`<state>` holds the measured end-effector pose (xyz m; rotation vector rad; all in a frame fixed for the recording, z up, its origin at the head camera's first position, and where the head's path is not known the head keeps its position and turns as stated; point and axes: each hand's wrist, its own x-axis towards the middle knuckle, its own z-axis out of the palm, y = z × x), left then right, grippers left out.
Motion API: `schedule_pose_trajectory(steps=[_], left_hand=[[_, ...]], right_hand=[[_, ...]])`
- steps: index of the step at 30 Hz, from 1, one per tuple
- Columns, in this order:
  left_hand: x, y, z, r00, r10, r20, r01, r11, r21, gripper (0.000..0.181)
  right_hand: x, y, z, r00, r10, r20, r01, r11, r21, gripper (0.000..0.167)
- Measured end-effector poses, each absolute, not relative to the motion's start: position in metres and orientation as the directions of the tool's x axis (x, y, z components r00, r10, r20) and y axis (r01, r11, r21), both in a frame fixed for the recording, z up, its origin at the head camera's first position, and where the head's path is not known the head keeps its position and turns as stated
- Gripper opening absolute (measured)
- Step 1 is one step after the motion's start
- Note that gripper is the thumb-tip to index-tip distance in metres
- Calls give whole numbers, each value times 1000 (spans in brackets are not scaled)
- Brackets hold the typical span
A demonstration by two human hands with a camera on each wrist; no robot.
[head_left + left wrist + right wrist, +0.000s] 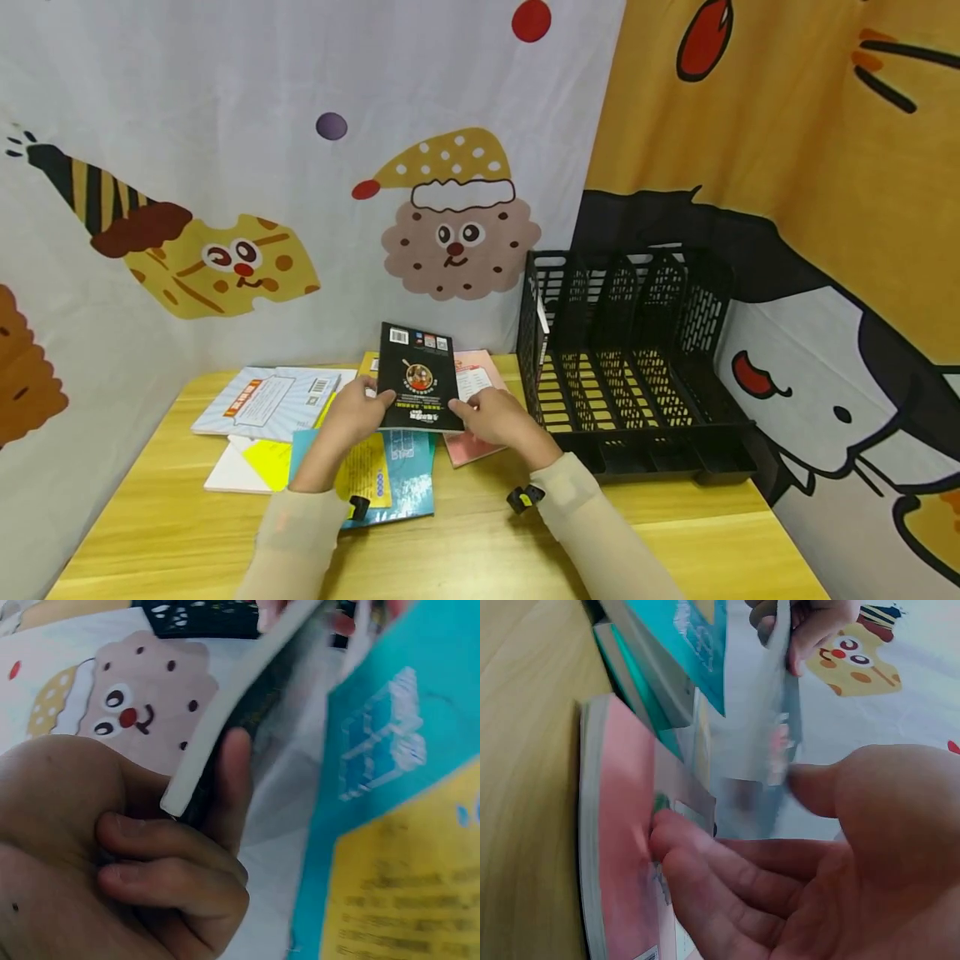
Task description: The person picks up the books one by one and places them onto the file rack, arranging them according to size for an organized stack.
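Note:
A black book (420,354) with a round food picture and a barcode is raised above the pile, tilted toward the head camera. My left hand (351,414) pinches its lower left edge, thumb on the printed face; the left wrist view shows the pale page edge beside the curled fingers (180,881). At the lower right edge, my right hand (498,417) holds the book with its thumb against it. In the right wrist view the book is blurred, and the other right fingers reach close to a pink book (622,847).
A teal book (412,487) and a yellow one (363,475) lie under the left forearm. Farther left are a light-blue book (273,404) and a white one (232,467). At the right stands a black divided rack (641,437), a thin book (542,329) in its leftmost slot.

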<state>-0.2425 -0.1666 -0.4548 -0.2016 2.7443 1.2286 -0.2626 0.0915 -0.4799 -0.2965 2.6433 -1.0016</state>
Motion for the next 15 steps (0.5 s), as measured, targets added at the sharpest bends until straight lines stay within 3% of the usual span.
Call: schedule_pose_trajectory(steps=[4,8,11,15], left_hand=[[-239,-170,-446,-984,-39,-174,-166,550,818,40],[-235,-168,-439,-981,-8,-191,-170,496,851,41],[-235,-165,-438,-979,3,-204,-178,481,859,46],[-236,-162,-439,-975,4,-224,-193,488,851,49]], right_hand=[[-265,94,-477,-914,-361,-186,-69,590,-804,64],[-266,95,-473,-874,-449,-187,18,355,-935,55],[-266,95,-471,-855,-476,-203,100,233,-967,46],[-268,97,-469,-864,-464,-194,130,166,-978,41]])
